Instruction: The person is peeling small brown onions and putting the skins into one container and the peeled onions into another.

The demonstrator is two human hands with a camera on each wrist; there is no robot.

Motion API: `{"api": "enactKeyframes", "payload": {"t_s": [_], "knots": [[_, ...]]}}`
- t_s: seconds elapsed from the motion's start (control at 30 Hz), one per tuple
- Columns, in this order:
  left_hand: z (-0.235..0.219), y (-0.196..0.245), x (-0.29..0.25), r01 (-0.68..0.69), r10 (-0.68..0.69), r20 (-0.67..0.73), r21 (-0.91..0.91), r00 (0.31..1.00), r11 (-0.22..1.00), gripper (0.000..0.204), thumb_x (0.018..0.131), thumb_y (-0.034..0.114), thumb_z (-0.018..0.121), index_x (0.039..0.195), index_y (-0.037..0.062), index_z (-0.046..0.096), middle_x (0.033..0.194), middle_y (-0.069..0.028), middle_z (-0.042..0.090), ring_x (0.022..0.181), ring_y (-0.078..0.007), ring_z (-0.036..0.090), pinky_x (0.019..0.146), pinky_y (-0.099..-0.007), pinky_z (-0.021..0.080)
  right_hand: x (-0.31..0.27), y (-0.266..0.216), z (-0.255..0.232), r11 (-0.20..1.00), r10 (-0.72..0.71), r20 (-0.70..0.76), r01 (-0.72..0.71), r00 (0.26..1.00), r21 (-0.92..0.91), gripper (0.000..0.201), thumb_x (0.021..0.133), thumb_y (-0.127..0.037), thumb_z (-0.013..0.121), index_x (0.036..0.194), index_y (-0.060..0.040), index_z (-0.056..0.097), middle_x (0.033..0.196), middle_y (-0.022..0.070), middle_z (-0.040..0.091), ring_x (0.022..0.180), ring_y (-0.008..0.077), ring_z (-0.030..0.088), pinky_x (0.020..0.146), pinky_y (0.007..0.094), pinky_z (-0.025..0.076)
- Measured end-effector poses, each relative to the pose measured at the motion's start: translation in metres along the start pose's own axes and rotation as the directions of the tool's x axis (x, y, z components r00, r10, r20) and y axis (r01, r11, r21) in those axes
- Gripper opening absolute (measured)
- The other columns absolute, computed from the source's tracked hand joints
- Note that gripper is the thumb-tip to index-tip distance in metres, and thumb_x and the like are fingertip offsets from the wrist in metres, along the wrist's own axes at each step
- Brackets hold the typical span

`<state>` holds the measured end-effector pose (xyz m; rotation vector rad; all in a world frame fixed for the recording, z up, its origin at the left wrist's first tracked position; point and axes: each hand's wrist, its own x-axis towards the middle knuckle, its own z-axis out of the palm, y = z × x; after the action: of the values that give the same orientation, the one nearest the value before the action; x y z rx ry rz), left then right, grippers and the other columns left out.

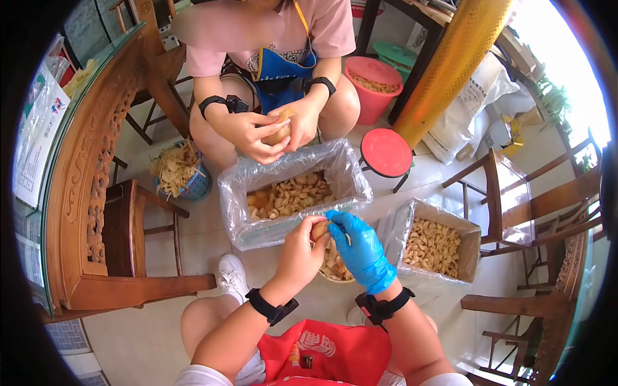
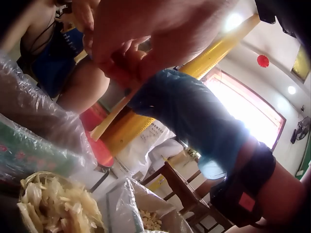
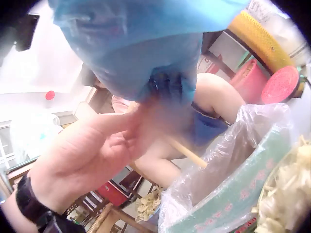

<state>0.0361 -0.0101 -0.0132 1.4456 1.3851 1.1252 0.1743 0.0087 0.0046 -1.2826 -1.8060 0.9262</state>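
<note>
My bare left hand (image 1: pixel 302 252) holds a tan garlic bulb (image 1: pixel 320 229), thumb and fingers curled round it. The right hand (image 1: pixel 360 249), in a blue glove, pinches the bulb from the other side with its fingertips. A thin pale stalk (image 3: pixel 189 153) points away from the hands in the right wrist view; the fingers hide most of the bulb there. Below the hands stands a round basket (image 1: pixel 336 280) with pale peelings. Opposite, another person's hands (image 1: pixel 277 134) hold a similar tan bulb (image 1: pixel 278 134).
A plastic-lined box (image 1: pixel 235 225) with clove-like pieces stands between the two people. Another lined box (image 1: pixel 473 257) with pieces is at the right. A blue basket (image 1: pixel 201 183) of peelings stands at the left. Around are a red stool (image 1: pixel 386 152), wooden chairs (image 1: pixel 508 193) and a pink bucket (image 1: pixel 370 103).
</note>
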Motion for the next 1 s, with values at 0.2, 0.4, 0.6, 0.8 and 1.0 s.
{"api": "enactKeyframes", "payload": {"t_s": [0.2, 0.4, 0.6, 0.8, 1.0], "knots": [[0.005, 0.000, -0.004, -0.097, 0.105, -0.078, 0.099, 0.991, 0.990, 0.025, 0.083, 0.003, 0.058, 0.107, 0.0024, 0.051, 0.097, -0.0188, 0.061, 0.090, -0.0380, 0.058, 0.077, -0.0399, 0.046, -0.002, -0.002, 0.015, 0.994, -0.106, -0.179, 0.097, 0.978, -0.058, 0.014, 0.086, -0.006, 0.055, 0.099, -0.0012, 0.057, 0.086, 0.0199, 0.061, 0.076, 0.0361, 0.060, 0.067, 0.0379, 0.048], [0.007, -0.001, 0.000, -0.161, 0.178, -0.137, 0.124, 0.975, 0.979, 0.026, 0.084, 0.000, 0.057, 0.109, -0.0008, 0.051, 0.094, -0.0165, 0.062, 0.087, -0.0241, 0.062, 0.078, -0.0321, 0.048, 0.001, -0.010, 0.024, 0.992, 0.113, -0.280, -0.090, 0.953, 0.093, 0.012, 0.088, -0.007, 0.052, 0.097, -0.0005, 0.056, 0.079, 0.0195, 0.059, 0.065, 0.0269, 0.059, 0.060, 0.0342, 0.046], [0.002, 0.002, 0.001, -0.101, 0.108, -0.142, 0.051, 0.984, 0.994, 0.024, 0.087, 0.001, 0.056, 0.110, 0.0000, 0.050, 0.093, -0.0120, 0.062, 0.086, -0.0170, 0.060, 0.076, -0.0291, 0.048, 0.007, 0.007, 0.030, 0.646, 0.515, -0.102, -0.307, 0.851, 0.699, 0.016, 0.090, -0.013, 0.049, 0.092, -0.0008, 0.059, 0.073, 0.0048, 0.058, 0.066, 0.0119, 0.054, 0.060, 0.0282, 0.044], [-0.010, -0.005, -0.002, -0.035, 0.030, -0.108, -0.045, 0.994, 0.998, 0.022, 0.088, 0.001, 0.053, 0.110, 0.0001, 0.051, 0.097, -0.0096, 0.061, 0.087, -0.0145, 0.059, 0.078, -0.0269, 0.047, 0.025, 0.037, 0.004, 0.477, 0.597, -0.161, -0.187, 0.786, 0.858, 0.013, 0.085, -0.014, 0.049, 0.082, -0.0050, 0.059, 0.073, 0.0007, 0.057, 0.062, 0.0097, 0.048, 0.058, 0.0240, 0.039], [-0.020, -0.014, -0.010, 0.108, -0.108, 0.006, -0.112, 0.994, 0.988, 0.032, 0.088, 0.002, 0.054, 0.116, 0.0022, 0.039, 0.099, -0.0150, 0.061, 0.085, -0.0192, 0.061, 0.076, -0.0295, 0.049, 0.023, 0.050, -0.006, 0.836, 0.548, -0.047, -0.548, 0.835, 0.016, 0.021, 0.085, -0.018, 0.053, 0.093, -0.0016, 0.063, 0.083, 0.0069, 0.065, 0.070, 0.0192, 0.059, 0.068, 0.0327, 0.047]]}}
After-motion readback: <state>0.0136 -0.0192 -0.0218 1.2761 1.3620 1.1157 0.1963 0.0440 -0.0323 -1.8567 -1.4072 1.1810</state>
